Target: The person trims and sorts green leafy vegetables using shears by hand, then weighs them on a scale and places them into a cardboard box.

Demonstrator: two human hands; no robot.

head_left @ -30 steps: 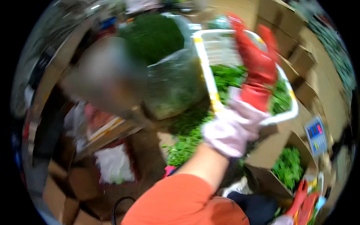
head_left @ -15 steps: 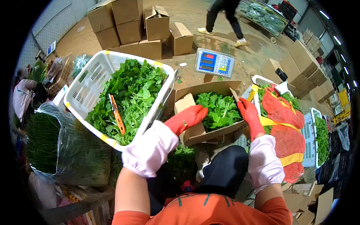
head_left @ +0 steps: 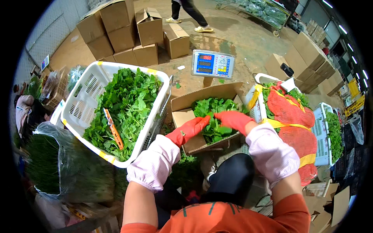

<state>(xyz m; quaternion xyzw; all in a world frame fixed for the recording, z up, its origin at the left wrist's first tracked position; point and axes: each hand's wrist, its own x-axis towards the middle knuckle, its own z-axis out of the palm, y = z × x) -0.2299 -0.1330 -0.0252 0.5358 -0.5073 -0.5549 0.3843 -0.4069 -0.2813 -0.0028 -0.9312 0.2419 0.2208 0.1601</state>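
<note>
Both my hands, in red gloves, are over an open cardboard box (head_left: 180, 104) of leafy greens (head_left: 211, 106). My left hand (head_left: 189, 131) lies against the near left of the greens, fingers stretched out together; its palm side is hidden. Coming from the right, my right hand (head_left: 235, 120) has its fingers closed on some leafy greens, and a few leaves show below it. Behind the box, a scale display (head_left: 213, 64) on a post is lit with red digits. At left, a white plastic basket (head_left: 83, 97) holds more greens, with an orange-handled knife (head_left: 115, 136) lying on top.
Stacked cardboard boxes (head_left: 120, 29) stand at the back left, others (head_left: 305, 58) at the back right. Red mesh bags (head_left: 297, 141) lie over a crate to my right. A plastic bag of thin green stalks (head_left: 44, 159) sits at left. Another person's legs (head_left: 190, 13) show at the back.
My right hand has left the box's right side and moved inward onto the greens. My left hand has opened out and lowered. The display digits changed; the person behind walked left.
</note>
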